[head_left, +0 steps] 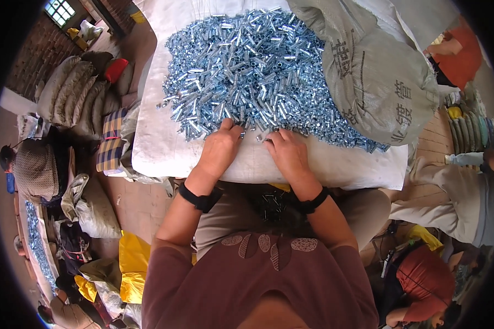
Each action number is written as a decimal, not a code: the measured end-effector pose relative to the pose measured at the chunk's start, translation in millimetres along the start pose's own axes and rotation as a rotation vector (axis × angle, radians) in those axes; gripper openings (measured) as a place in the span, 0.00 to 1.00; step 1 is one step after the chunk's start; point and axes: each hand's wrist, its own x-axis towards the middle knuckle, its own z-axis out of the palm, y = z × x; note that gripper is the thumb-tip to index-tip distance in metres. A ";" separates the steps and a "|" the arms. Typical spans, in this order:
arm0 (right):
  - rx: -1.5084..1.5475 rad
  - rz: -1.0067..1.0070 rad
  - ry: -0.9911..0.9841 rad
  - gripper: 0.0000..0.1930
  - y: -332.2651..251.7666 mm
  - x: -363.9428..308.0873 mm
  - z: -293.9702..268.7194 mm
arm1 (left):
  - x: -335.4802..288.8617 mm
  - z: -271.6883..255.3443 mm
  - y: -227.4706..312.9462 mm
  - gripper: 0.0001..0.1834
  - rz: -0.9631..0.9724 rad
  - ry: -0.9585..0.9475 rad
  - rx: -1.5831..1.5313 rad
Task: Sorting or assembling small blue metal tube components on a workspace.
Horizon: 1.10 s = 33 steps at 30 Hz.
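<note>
A broad heap of shiny bluish-silver metal sleeves (241, 66), mixed with smaller metal pieces, lies on a white cloth-covered table (164, 156). At the heap's near edge my left hand (222, 145) has its fingers curled in, touching the sleeves. A little to its right, my right hand (288, 153) is closed in a pinch just above the cloth. Whatever lies in either hand's fingertips is too small and hidden to name. Both wrists wear black bands. Below the table edge, between my knees, a dark container (271, 207) holds several metal pieces.
A large grey woven sack (376, 71) drapes over the heap's right side. Stacked full sacks (71, 90) stand at the left, near a checked cushion (111, 140). Yellow bags (133, 268) lie lower left. Other people sit close by on both sides.
</note>
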 end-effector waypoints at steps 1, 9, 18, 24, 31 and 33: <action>0.015 0.009 -0.018 0.07 1.2 -0.7 -0.5 | 2.9 0.6 2.5 0.09 0.006 -0.015 -0.023; 0.444 0.315 0.095 0.07 6.8 -8.7 -10.4 | -0.1 10.3 18.2 0.13 -0.037 0.061 -0.139; 0.998 0.490 -0.012 0.10 19.8 -12.3 -14.3 | -7.2 6.0 22.8 0.16 -0.113 0.076 -0.052; 1.071 0.643 -0.059 0.10 0.8 -20.1 -30.3 | -17.8 8.3 32.0 0.05 -0.133 0.129 -0.074; 1.261 0.679 -0.014 0.10 -17.5 -34.1 -57.1 | -31.1 6.5 67.2 0.05 -0.675 -0.134 -1.798; 1.286 0.702 0.014 0.09 -20.0 -40.0 -62.0 | -30.6 6.1 82.2 0.07 -0.658 -0.094 -1.814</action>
